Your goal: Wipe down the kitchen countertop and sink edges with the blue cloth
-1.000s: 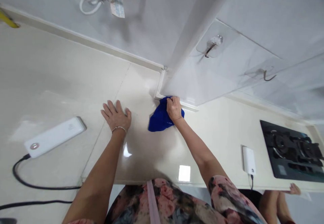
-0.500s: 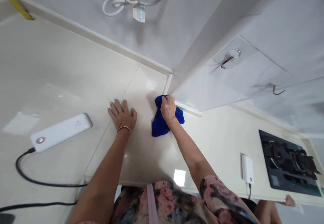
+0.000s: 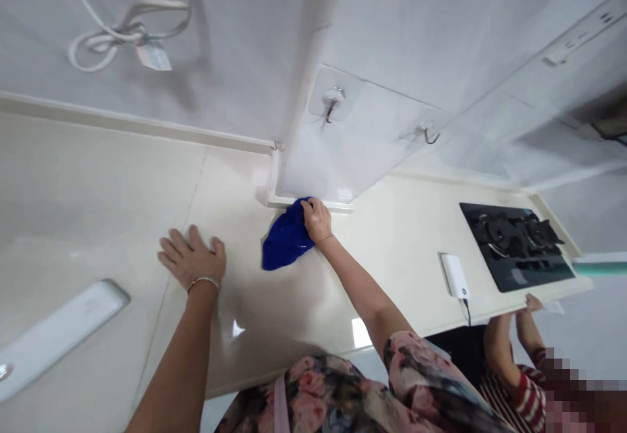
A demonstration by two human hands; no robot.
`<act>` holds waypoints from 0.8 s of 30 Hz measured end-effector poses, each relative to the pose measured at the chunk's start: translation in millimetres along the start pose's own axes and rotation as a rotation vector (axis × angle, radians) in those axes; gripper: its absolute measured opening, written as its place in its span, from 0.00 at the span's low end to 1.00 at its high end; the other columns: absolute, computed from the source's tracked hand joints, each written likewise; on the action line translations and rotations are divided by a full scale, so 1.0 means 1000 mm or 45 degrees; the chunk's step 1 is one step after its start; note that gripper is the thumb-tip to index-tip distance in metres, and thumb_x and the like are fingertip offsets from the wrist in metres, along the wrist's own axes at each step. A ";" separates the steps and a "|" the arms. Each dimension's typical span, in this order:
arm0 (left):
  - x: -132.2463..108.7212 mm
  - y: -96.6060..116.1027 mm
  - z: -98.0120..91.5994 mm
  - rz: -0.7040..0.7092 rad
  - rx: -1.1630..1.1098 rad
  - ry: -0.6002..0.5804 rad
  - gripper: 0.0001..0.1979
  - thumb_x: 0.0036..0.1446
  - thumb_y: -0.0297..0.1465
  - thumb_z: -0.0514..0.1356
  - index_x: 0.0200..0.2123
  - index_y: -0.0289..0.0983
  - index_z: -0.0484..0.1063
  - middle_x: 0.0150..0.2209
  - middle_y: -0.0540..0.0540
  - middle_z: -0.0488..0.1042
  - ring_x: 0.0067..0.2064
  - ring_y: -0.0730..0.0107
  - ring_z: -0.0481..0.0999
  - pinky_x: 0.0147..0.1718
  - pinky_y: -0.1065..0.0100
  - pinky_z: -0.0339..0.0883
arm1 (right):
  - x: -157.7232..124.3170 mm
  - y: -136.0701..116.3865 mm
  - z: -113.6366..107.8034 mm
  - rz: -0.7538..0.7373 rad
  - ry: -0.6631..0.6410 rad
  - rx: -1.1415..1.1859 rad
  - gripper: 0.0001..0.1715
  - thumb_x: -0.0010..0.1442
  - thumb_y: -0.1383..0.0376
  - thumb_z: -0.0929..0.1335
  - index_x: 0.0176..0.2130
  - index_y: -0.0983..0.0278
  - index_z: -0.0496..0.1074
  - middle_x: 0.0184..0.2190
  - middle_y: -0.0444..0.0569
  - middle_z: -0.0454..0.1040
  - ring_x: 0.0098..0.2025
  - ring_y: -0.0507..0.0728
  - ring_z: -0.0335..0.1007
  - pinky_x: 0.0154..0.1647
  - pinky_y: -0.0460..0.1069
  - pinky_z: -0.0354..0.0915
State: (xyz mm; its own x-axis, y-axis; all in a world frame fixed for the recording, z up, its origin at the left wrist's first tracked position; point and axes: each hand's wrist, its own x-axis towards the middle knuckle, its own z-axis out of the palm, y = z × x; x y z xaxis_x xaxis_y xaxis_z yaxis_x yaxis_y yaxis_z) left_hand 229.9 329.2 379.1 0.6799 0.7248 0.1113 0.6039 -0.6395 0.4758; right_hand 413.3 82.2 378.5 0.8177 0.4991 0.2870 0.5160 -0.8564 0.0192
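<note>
My right hand [image 3: 317,220] is closed on the edge of a blue cloth [image 3: 288,236], at the foot of the wall corner that juts over the pale countertop [image 3: 235,204]. The cloth spreads out to the left of the fingers and touches the white ledge [image 3: 337,208]. Flat on the counter to the left lies my left hand [image 3: 193,260], fingers spread, holding nothing, a bracelet at its wrist.
A white power bank [image 3: 63,335] lies at the lower left. To the right are a smaller white device [image 3: 454,275] with a cable and a black gas stove [image 3: 519,243]. Another person's arms [image 3: 504,348] reach the counter's front edge. Hooks [image 3: 334,96] and a coiled cable [image 3: 115,34] are on the wall.
The view has turned to the right. My right hand has moved with the cloth along the ledge's front, away from the inner corner. More of the other person now shows.
</note>
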 end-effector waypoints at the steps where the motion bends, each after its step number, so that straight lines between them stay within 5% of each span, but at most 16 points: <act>1: 0.000 0.001 -0.001 0.006 -0.010 -0.004 0.36 0.67 0.42 0.51 0.73 0.30 0.58 0.77 0.28 0.44 0.78 0.37 0.35 0.73 0.36 0.32 | -0.003 0.007 0.001 0.022 0.014 -0.003 0.23 0.74 0.71 0.58 0.58 0.60 0.76 0.51 0.55 0.73 0.46 0.58 0.67 0.46 0.50 0.63; 13: 0.005 0.009 -0.010 0.010 0.075 -0.055 0.37 0.68 0.43 0.50 0.72 0.25 0.58 0.75 0.20 0.46 0.77 0.29 0.40 0.70 0.30 0.39 | -0.045 0.107 -0.016 0.448 0.004 0.075 0.23 0.71 0.69 0.59 0.58 0.64 0.75 0.51 0.57 0.72 0.41 0.57 0.67 0.41 0.48 0.64; 24: 0.006 0.010 -0.010 0.019 0.109 -0.074 0.39 0.67 0.45 0.46 0.72 0.24 0.57 0.75 0.19 0.45 0.77 0.28 0.39 0.70 0.30 0.37 | -0.037 0.098 -0.009 0.671 0.042 0.285 0.23 0.71 0.68 0.57 0.56 0.66 0.74 0.54 0.59 0.72 0.43 0.57 0.68 0.38 0.46 0.64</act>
State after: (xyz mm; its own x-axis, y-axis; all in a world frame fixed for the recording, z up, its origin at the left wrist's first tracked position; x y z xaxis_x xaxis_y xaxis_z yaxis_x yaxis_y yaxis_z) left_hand 236.4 329.8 393.2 0.7104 0.7008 0.0657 0.6254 -0.6713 0.3977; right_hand 431.4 -20.8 378.8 0.9725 0.0049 0.2327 0.0853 -0.9376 -0.3370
